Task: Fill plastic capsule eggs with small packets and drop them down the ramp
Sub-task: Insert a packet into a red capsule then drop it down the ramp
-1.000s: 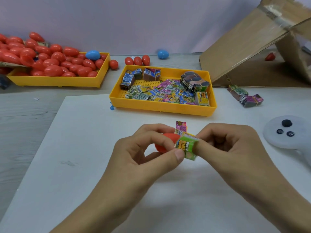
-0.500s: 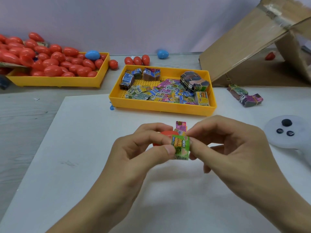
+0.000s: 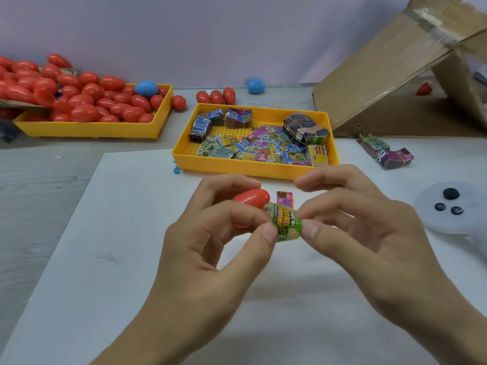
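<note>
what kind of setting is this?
Likely a makeshift tabletop packing station, not a factory line: a yellow tray heaped with red eggs, a second tray of printed packets, and a taped cardboard ramp.

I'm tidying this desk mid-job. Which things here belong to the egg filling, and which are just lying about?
Part of the job:
red capsule egg in the left hand
green packet pinched by both hands, right hand
tray of packets
tray of red eggs
cardboard ramp

Lying about:
white controller
blue egg by the wall
</note>
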Available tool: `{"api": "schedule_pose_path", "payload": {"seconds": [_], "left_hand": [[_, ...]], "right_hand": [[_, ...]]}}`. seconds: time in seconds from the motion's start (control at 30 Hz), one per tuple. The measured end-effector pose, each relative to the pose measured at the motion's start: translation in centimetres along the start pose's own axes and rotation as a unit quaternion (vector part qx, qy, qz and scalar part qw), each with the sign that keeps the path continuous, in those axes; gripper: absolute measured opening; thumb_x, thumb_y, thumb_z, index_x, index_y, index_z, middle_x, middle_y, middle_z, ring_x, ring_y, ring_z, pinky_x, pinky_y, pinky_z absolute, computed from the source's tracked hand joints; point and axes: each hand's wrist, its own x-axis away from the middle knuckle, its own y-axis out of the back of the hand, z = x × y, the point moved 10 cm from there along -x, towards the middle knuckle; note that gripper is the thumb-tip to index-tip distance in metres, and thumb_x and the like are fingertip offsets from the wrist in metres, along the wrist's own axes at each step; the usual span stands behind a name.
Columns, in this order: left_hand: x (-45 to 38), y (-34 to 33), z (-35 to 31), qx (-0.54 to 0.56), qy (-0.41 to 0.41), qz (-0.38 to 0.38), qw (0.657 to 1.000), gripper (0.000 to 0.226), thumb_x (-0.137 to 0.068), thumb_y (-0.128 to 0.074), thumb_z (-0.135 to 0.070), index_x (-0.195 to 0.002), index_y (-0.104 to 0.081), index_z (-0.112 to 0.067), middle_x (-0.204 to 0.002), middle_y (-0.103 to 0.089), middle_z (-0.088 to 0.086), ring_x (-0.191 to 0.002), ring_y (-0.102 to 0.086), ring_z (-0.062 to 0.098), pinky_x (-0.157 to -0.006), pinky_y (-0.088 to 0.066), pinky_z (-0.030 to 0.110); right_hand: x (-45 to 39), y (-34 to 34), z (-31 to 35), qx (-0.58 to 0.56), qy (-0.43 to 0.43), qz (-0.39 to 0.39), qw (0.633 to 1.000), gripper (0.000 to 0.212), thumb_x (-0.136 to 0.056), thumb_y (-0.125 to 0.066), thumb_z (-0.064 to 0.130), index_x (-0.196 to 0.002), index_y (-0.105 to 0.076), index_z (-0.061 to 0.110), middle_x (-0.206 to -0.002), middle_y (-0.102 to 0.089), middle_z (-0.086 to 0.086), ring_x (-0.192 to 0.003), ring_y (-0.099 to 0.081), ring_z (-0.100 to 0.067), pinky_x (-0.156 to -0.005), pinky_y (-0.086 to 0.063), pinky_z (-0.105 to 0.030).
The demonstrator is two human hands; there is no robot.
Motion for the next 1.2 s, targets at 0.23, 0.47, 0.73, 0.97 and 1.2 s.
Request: {"api": "schedule_pose_path", "payload": {"seconds": [0.23, 0.47, 0.73, 0.97, 1.2], "left_hand": [[0.2, 0.1, -0.7, -0.077, -0.068, -0.001, 0.995, 0.004, -0.086, -0.065, -0.023, -0.088, -0.068, -0.022, -0.121, -0.056, 0.003, -0.117, -0.060, 0.029, -0.089, -0.052, 0.025], [0.2, 0.5, -1.4, -0.126, -0.104, -0.017, 0.986, 0.011, -0.084, -0.071, -0.025, -0.093, -0.069, -0.020, -0.126, -0.053, 0.004, -0.119, -0.058, 0.034, -0.088, -0.053, 0.030], [-0.1, 0.2, -2.6, -0.168, -0.138, 0.014, 0.976, 0.038, -0.078, -0.081, -0.037, -0.111, -0.072, -0.022, -0.130, -0.047, 0.012, -0.122, -0.053, 0.039, -0.091, -0.053, 0.034], [-0.1, -0.4, -2.4, -0.134, -0.134, 0.045, 0.981, 0.024, -0.081, -0.078, -0.025, -0.104, -0.074, -0.023, -0.123, -0.053, 0.013, -0.116, -0.059, 0.033, -0.086, -0.050, 0.026], [-0.1, 0.3, -1.7, -0.103, -0.114, 0.023, 0.988, 0.013, -0.083, -0.075, -0.020, -0.095, -0.074, -0.024, -0.119, -0.057, 0.012, -0.110, -0.061, 0.037, -0.086, -0.050, 0.025]], "right_hand": [[-0.2, -0.5, -0.6, -0.067, -0.039, 0.035, 0.996, 0.020, -0.067, -0.073, 0.042, -0.079, -0.079, 0.026, -0.115, -0.065, 0.009, -0.110, -0.063, -0.014, -0.079, -0.053, -0.028], [-0.1, -0.3, -0.5, 0.005, -0.015, 0.015, 1.000, 0.017, -0.074, -0.073, 0.042, -0.078, -0.077, 0.026, -0.115, -0.064, 0.006, -0.105, -0.063, -0.026, -0.088, -0.051, -0.053], [0.0, -1.2, -0.4, -0.040, -0.036, 0.077, 0.996, 0.008, -0.071, -0.070, 0.036, -0.071, -0.075, 0.030, -0.117, -0.063, 0.009, -0.118, -0.059, -0.022, -0.090, -0.050, -0.043], [-0.1, -1.1, -0.3, -0.080, -0.027, 0.076, 0.994, 0.009, -0.071, -0.070, 0.032, -0.074, -0.078, 0.031, -0.120, -0.062, 0.006, -0.118, -0.058, -0.017, -0.091, -0.052, -0.038], [-0.2, -0.3, -0.2, -0.074, -0.008, 0.031, 0.997, 0.007, -0.070, -0.078, 0.040, -0.075, -0.078, 0.034, -0.117, -0.064, 0.008, -0.117, -0.060, -0.019, -0.082, -0.053, -0.035]]}}
